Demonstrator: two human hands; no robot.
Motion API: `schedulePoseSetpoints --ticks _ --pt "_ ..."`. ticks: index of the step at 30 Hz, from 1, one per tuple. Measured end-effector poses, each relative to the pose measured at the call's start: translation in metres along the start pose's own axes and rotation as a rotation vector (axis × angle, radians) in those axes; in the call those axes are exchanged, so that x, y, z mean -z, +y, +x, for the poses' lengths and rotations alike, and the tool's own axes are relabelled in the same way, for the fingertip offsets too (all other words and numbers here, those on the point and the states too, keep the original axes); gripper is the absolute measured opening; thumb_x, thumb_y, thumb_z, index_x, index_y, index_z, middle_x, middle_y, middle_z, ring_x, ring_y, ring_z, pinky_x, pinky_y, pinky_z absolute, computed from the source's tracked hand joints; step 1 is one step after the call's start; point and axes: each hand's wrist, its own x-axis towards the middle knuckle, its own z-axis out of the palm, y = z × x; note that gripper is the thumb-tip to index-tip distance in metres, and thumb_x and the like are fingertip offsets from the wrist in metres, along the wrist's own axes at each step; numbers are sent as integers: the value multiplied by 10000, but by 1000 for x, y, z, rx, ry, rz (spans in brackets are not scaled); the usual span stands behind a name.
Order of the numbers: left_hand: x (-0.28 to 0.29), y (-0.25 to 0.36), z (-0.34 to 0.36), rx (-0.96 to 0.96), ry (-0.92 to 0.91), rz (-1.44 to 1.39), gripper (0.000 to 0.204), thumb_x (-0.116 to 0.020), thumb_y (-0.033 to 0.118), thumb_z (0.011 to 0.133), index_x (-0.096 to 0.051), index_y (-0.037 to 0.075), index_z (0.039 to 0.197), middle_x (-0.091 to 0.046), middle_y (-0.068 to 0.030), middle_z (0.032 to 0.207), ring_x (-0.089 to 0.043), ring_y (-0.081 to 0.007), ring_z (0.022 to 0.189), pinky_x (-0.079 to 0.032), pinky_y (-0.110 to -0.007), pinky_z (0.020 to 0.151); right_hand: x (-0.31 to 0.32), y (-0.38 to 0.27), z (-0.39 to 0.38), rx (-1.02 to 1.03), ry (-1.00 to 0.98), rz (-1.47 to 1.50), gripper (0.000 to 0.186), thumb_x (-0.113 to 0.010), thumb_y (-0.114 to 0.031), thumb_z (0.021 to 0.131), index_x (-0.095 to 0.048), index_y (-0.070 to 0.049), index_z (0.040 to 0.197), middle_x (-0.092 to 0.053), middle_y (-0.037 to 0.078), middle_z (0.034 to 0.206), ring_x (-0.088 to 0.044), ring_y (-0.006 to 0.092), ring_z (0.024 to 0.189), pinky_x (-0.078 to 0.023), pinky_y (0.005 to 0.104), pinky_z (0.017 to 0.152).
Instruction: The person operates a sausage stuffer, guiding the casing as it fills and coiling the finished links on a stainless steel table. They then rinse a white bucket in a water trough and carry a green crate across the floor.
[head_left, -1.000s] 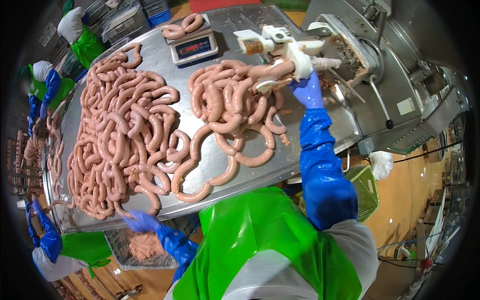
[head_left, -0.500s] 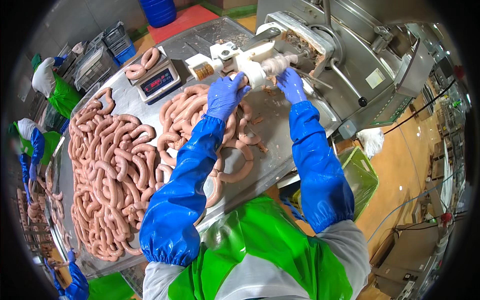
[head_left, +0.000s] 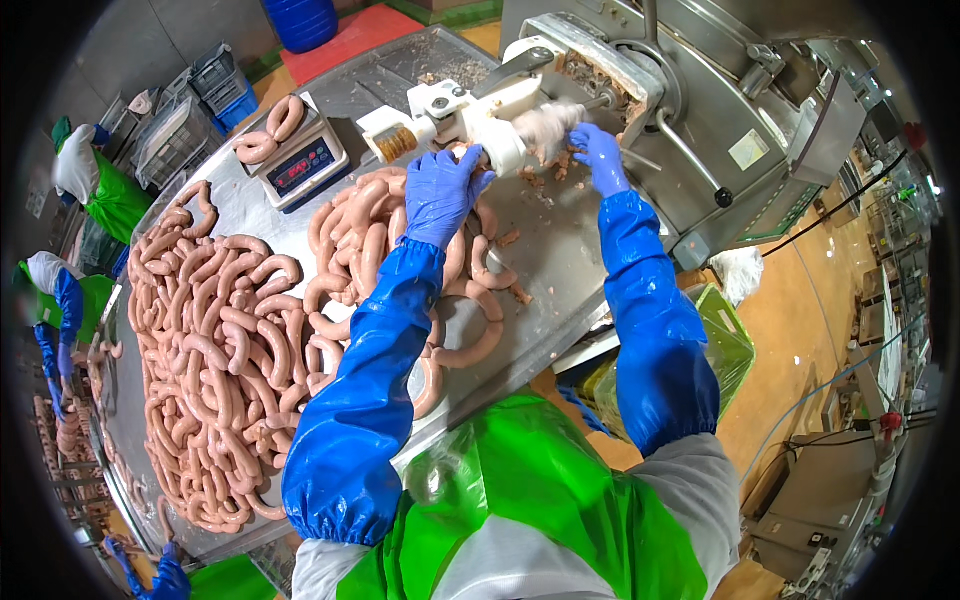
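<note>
My left hand (head_left: 440, 198), in a blue-violet glove, is closed around a pale sausage end (head_left: 484, 163) at the mouth of a white collar (head_left: 503, 147); its fingers partly hide it. Behind the collar, a whitish gathered sausage casing (head_left: 545, 132) sits on the machine's tube, blurred. My right hand (head_left: 600, 158) has its fingers curled in at the casing's far right end, touching it. Beneath my left hand a pile of linked sausages (head_left: 345, 232) lies on the metal table (head_left: 545, 275), with a loop trailing toward the near edge.
A larger heap of sausages (head_left: 215, 360) covers the table's left. A scale (head_left: 300, 165) bears a sausage ring (head_left: 286, 118). The steel machine (head_left: 720, 130) has a lever (head_left: 690, 165) near my right arm. A green-yellow lined crate (head_left: 725, 345) stands below right. Co-workers (head_left: 115, 190) work at left.
My right hand has shifted right along the tube to the casing's far end. The casing now looks blurred and fluffier. My left hand stays at the collar. The whole view has shifted slightly.
</note>
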Motion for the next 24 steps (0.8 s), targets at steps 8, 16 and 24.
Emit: schedulePoseSetpoints --ticks 8,16,24 --pt "5 0 -6 5 -41 28 362 -614 440 797 -573 195 1061 -605 -88 782 -577 -288 700 -408 -427 645 -6 21 -50 17 -179 -98 303 -501 -293 885 -624 -85 1068 -639 48 1003 -583 160 965 -462 331 800" --pt "1 -3 -8 73 -67 -150 402 -644 379 810 -569 156 1136 -616 -102 807 -596 -275 714 -450 -411 673 -88 32 -91 -383 -639 670 324 -412 -347 949 -563 -163 1169 -617 44 1046 -607 201 930 -522 385 813" --pt "100 -94 -11 434 -698 -716 399 -545 335 907 -585 89 1219 -570 -21 720 -488 -77 605 -424 -256 533 -87 35 -99 -352 -390 672 322 -451 -399 934 -576 -175 1129 -608 29 1032 -583 179 908 -508 374 786"
